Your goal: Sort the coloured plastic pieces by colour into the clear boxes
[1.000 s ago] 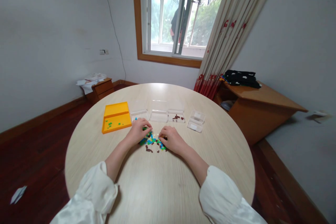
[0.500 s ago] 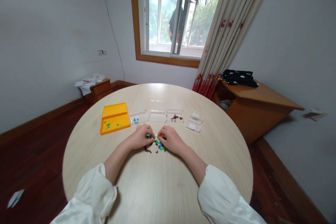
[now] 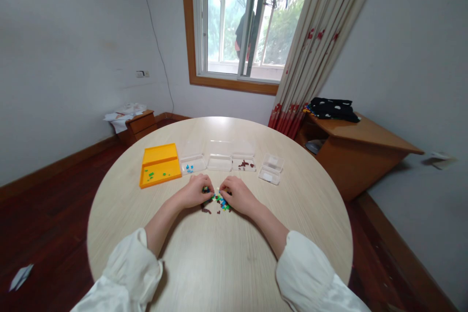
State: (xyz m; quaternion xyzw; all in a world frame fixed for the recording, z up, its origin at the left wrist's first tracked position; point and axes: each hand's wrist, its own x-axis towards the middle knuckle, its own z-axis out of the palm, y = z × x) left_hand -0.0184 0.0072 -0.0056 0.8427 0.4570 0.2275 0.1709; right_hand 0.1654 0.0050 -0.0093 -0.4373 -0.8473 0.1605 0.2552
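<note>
A small heap of mixed toy bricks (image 3: 224, 203), blue, green, yellow and brown, lies on the table between my two hands. My left hand (image 3: 196, 190) rests at the heap's left side, its fingers curled in over some bricks; whatever it pinches is too small to make out. From the right, my right hand (image 3: 237, 194) reaches in with thumb and fingers bent together at the heap's edge, and its fingertips partly hide the bricks. A few brown bricks (image 3: 206, 211) lie just below my left hand.
Beyond my hands stand an open yellow case (image 3: 160, 152) with green pieces, a clear box (image 3: 199, 162) with blue pieces, a bare clear box (image 3: 219, 162), another clear box (image 3: 250, 167) with brown pieces, and a smaller lidded box (image 3: 271, 175). The round table (image 3: 212, 263) carries everything.
My left fingers have shifted slightly at the heap's edge. My right hand and the boxes look the same.
</note>
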